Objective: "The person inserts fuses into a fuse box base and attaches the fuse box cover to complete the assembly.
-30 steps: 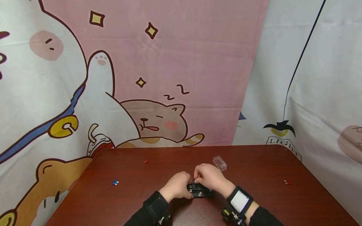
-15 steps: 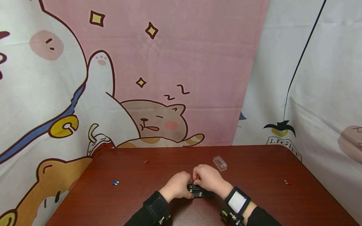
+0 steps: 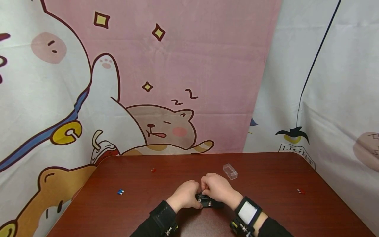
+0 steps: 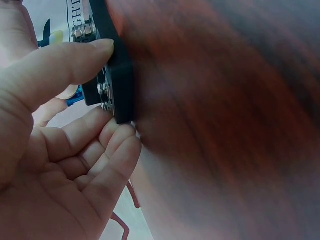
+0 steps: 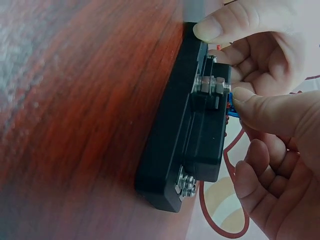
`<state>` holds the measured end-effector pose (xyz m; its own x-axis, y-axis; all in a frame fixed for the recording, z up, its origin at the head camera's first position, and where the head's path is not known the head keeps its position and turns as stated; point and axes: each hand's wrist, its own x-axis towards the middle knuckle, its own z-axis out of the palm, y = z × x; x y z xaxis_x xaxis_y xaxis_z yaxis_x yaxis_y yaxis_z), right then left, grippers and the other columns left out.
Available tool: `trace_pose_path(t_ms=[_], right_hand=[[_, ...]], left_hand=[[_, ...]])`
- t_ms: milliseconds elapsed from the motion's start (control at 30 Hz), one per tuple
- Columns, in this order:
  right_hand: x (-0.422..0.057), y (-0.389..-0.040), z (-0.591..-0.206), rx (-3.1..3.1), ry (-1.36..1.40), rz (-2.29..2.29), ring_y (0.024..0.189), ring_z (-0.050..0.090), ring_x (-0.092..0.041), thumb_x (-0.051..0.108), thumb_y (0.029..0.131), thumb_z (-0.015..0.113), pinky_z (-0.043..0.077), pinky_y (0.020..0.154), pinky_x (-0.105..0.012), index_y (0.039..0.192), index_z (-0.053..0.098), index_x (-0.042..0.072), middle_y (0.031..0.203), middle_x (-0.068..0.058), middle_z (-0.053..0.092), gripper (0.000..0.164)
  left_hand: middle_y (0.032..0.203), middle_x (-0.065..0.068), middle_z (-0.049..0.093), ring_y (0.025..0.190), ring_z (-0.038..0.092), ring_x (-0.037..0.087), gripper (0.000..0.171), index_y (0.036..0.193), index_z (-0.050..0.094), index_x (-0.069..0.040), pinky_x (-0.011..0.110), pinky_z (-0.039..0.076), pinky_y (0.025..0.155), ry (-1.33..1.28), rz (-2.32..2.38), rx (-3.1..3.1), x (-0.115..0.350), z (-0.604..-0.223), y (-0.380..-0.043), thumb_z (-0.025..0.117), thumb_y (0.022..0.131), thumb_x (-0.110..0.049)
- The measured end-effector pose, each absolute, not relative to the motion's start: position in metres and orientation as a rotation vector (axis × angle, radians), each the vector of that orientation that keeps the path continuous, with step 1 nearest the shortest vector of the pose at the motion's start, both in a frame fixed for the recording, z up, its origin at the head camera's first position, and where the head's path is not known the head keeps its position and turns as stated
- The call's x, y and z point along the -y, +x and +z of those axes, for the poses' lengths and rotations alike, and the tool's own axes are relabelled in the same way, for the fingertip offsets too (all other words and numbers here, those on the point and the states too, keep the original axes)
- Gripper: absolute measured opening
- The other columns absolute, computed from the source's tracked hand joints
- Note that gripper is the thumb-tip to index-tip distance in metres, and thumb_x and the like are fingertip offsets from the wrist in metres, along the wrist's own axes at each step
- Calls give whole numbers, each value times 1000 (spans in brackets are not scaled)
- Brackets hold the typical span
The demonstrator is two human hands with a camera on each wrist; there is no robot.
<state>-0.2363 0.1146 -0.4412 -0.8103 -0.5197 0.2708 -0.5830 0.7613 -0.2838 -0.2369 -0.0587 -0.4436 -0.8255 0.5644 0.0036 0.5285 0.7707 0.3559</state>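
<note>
A black block point(image 3: 214, 204) fitted with metal bolts and nuts lies low over the table, in front of both hands. My left hand point(image 3: 185, 195) grips its left end. In the left wrist view the left thumb lies across the side of the block point(image 4: 121, 87) and the fingers curl near its end. My right hand point(image 3: 218, 188) is over the top of the block. In the right wrist view its thumb and finger pinch a small blue piece point(image 5: 232, 106) right at the raised part of the block point(image 5: 170, 132). Most of the blue piece is hidden by the fingertips.
Behind the right hand stands a small clear plastic box point(image 3: 230, 171). Small pieces lie spread on the brown table point(image 3: 133, 217): a blue-and-white one point(image 3: 120, 191) at left, a red one point(image 3: 153, 170) farther back, and a red-and-white one point(image 3: 301, 191) at right.
My right hand and wrist have shifted slightly left, with the knuckles a little lower over the block. The left hand has kept its place.
</note>
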Motion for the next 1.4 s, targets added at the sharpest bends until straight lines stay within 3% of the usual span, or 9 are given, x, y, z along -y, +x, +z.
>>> trace_pose_path(t_ms=[1400], right_hand=[[-113, -237, -443, 2771, 882, 576, 64, 48, -4, 17, 74, 87, 42, 58, -25, 66, 60, 23, 69, 13, 49, 29]], left_hand=[[72, -9, 46, 64, 43, 8, 37, 75, 60, -14, 25, 38, 60, 887, 534, -2852, 60, -443, -237, 92, 62, -25]])
